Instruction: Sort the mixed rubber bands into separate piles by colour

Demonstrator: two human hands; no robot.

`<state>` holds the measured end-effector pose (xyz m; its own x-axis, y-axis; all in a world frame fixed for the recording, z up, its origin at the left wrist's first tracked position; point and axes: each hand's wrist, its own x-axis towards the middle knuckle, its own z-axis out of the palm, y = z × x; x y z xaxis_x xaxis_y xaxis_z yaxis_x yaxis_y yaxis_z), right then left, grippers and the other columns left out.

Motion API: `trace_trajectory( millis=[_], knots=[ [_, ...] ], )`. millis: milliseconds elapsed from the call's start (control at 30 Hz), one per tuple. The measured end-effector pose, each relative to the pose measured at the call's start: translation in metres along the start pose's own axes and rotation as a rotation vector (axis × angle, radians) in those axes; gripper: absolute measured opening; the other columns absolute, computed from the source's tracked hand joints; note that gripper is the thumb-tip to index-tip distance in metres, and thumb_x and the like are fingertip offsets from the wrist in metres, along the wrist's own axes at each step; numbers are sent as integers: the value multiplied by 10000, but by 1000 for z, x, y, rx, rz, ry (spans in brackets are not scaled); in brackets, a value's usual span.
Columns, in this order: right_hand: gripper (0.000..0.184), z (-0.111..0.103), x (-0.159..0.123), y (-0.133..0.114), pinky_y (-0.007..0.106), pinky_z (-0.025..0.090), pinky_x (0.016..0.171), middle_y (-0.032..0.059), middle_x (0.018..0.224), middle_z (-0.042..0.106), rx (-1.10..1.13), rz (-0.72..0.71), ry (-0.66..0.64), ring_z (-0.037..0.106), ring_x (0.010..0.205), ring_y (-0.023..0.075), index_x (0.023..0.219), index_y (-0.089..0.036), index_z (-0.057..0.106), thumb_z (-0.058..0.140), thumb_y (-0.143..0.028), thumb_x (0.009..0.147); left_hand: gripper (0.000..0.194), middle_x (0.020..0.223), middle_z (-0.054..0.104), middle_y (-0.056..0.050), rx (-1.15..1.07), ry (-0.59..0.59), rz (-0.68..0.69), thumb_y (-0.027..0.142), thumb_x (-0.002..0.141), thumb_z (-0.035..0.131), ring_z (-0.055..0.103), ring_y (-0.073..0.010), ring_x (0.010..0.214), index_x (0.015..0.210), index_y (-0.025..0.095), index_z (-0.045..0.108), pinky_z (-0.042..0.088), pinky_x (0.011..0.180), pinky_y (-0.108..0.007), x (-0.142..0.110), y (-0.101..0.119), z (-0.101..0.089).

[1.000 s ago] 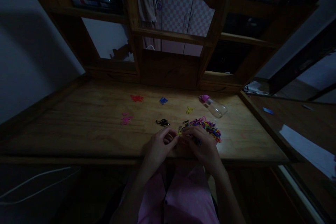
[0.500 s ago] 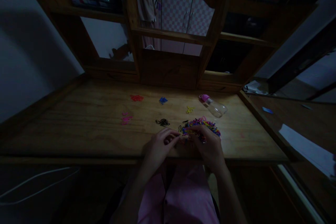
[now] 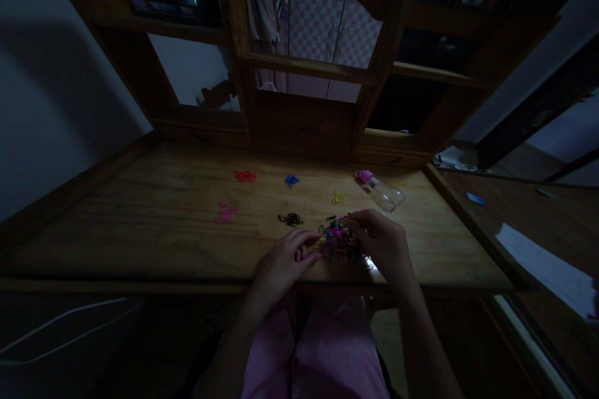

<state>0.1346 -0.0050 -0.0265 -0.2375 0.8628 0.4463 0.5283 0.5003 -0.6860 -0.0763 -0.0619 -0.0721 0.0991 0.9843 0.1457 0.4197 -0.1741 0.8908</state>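
In dim light, a mixed heap of small coloured looped pieces that look like paper clips (image 3: pixel 340 237) lies near the desk's front edge. My left hand (image 3: pixel 289 255) is at the heap's left side, with thumb and fingertips closed on yellow paper clips (image 3: pixel 320 244). My right hand (image 3: pixel 384 242) reaches over the heap's right side, thumb and forefinger drawn together among the clips; what they pinch is hidden. Sorted small groups lie beyond: black clips (image 3: pixel 291 219), yellow clips (image 3: pixel 339 197), blue clips (image 3: pixel 291 181), red clips (image 3: pixel 244 176) and pink clips (image 3: pixel 226 215).
A clear bottle with a pink cap (image 3: pixel 380 190) lies on its side behind the heap. The wooden desk (image 3: pixel 140 218) has a shelf frame (image 3: pixel 304 118) rising along its back. A white paper (image 3: pixel 545 268) lies on the lower surface to the right.
My right hand has shifted slightly to the right and up, away from my left fingertips, and the heap between them shows more. My left hand stays nearly in place.
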Motion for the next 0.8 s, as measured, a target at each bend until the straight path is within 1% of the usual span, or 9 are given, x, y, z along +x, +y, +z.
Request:
trace_trajectory(
  millis=[100, 200, 300, 400, 533, 600, 667, 733, 800],
  knots=[
    [96, -4, 42, 16, 301, 524, 710, 41, 856, 715, -25, -50, -36, 681, 767, 178, 908, -190, 694, 625, -226, 850, 229, 930, 643, -14, -17, 14, -29, 304, 840, 642, 521, -125, 647, 1053, 231, 683, 413, 594, -234, 2, 1, 2],
    [85, -1, 79, 35, 279, 488, 643, 38, 766, 701, -199, -65, -75, 649, 672, 160, 853, -172, 716, 649, -195, 805, 212, 847, 640, -4, -19, 23, -39, 237, 833, 619, 527, -133, 655, 1035, 231, 686, 406, 595, -229, 2, 3, 3],
    [112, 6, 96, 48, 242, 454, 624, 41, 784, 699, -277, -70, -170, 634, 687, 141, 866, -164, 717, 649, -140, 780, 203, 821, 634, 1, -9, 24, -35, 205, 824, 610, 532, -132, 663, 1012, 225, 683, 407, 601, -225, 2, 3, 4],
    [178, 11, 92, 49, 247, 443, 638, 42, 817, 693, -308, -86, -222, 625, 713, 144, 929, -174, 723, 653, -117, 775, 191, 834, 634, 1, 7, 28, -38, 190, 813, 614, 536, -131, 663, 991, 221, 675, 414, 603, -223, 1, 1, 4],
    [211, 11, 68, 27, 303, 465, 741, 59, 942, 685, -270, -180, -226, 622, 807, 168, 1002, -194, 721, 670, -137, 805, 161, 950, 610, -12, 59, 65, -13, 197, 809, 626, 527, -111, 642, 963, 219, 668, 434, 619, -231, 2, 1, 4],
    [216, 10, 54, 11, 311, 473, 786, 62, 1006, 676, -208, -244, -315, 621, 875, 174, 1018, -212, 721, 681, -145, 816, 190, 980, 586, -14, 82, 77, -23, 169, 792, 629, 525, -101, 628, 973, 217, 662, 438, 615, -229, 2, 0, 4],
    [193, 12, 41, -3, 314, 476, 811, 55, 988, 673, -175, -289, -424, 619, 920, 184, 996, -226, 731, 695, -159, 820, 247, 987, 574, -11, 92, 75, -32, 118, 768, 617, 524, -94, 619, 990, 218, 653, 437, 602, -224, 2, -1, 4],
    [164, 15, 32, -10, 312, 477, 810, 55, 951, 663, -179, -304, -479, 616, 917, 188, 941, -223, 745, 700, -137, 809, 273, 989, 573, -8, 93, 66, -27, 92, 758, 600, 523, -94, 619, 992, 222, 651, 436, 597, -222, 2, -1, 5],
    [158, 19, 28, -10, 304, 477, 800, 55, 923, 651, -194, -299, -497, 614, 901, 185, 891, -208, 745, 698, -96, 790, 241, 968, 571, -5, 100, 60, -18, 101, 768, 597, 522, -97, 624, 967, 223, 657, 436, 606, -224, 2, -2, 5]
  ],
)
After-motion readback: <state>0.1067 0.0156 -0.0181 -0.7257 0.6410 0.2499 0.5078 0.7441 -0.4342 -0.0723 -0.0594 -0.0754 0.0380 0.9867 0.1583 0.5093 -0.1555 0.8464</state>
